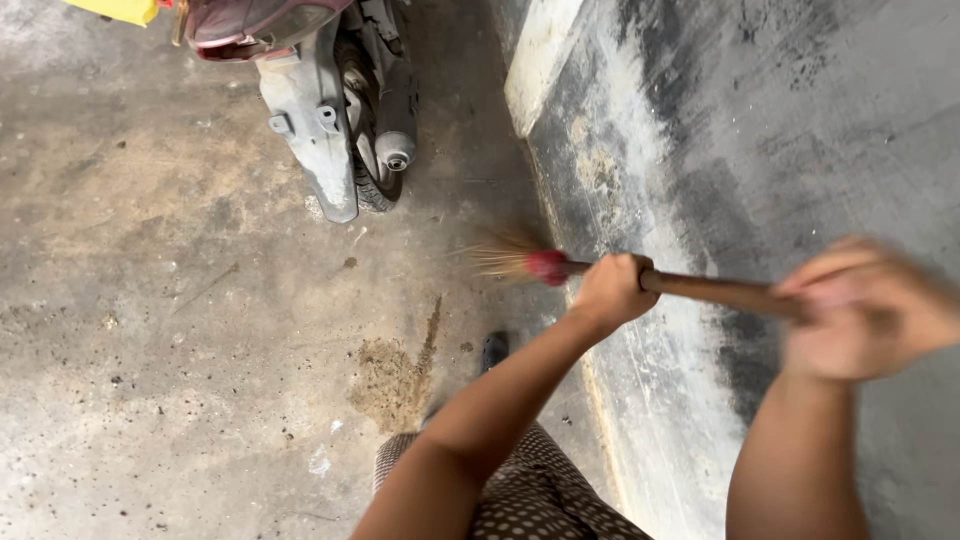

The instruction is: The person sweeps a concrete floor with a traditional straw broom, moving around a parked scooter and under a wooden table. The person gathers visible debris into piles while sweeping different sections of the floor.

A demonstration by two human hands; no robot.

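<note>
Both hands are on the broom (600,275); the left hand (612,290) is wrapped tight round the wooden handle just behind the red binding, and the right hand (865,310) sits further up the handle, too blurred for me to say how its fingers lie, though it seems closed on the stick. The bristles fan out low over the floor (150,300), at the foot of the wall (750,150).

From where I stand the main risk looks like the bristle end catching the wall's base edge; that could jar the handle or flick grit back; a long stroke could also reach the scooter (340,110), whose rear wheel and exhaust stand near the bristles. The dirt pile (395,375) lies just beside the foot (494,350); a step could scatter it.

Room is tight to the right, where the wall runs close; to the left the floor has more room.
</note>
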